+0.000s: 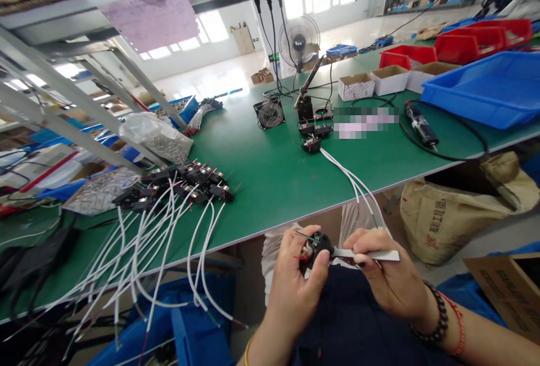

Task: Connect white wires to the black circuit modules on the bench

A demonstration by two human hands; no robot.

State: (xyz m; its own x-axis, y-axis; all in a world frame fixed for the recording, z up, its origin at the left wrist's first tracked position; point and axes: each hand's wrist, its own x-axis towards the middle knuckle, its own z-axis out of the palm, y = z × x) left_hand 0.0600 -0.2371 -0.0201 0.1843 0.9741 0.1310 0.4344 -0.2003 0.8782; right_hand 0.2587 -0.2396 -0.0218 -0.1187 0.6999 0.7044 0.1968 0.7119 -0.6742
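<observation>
My left hand (295, 281) is closed around a small black round component (315, 247) with thin red and green leads, held over my lap. My right hand (382, 273) pinches metal tweezers (371, 254) whose tip touches the component. On the green table (274, 175) a similar black part (311, 144) lies with white cables (354, 183) running off the front edge toward my hands. To the left lies a pile of black parts with white cables (185, 180), the cables hanging over the edge.
A soldering iron in its stand (307, 93), a small square fan (269, 113) and a desk fan (298, 40) stand at the back. Blue tray (485, 87), red bins (476, 40), white boxes (356, 86) right. A sack (455, 206) and cardboard box (506, 287) sit on the floor.
</observation>
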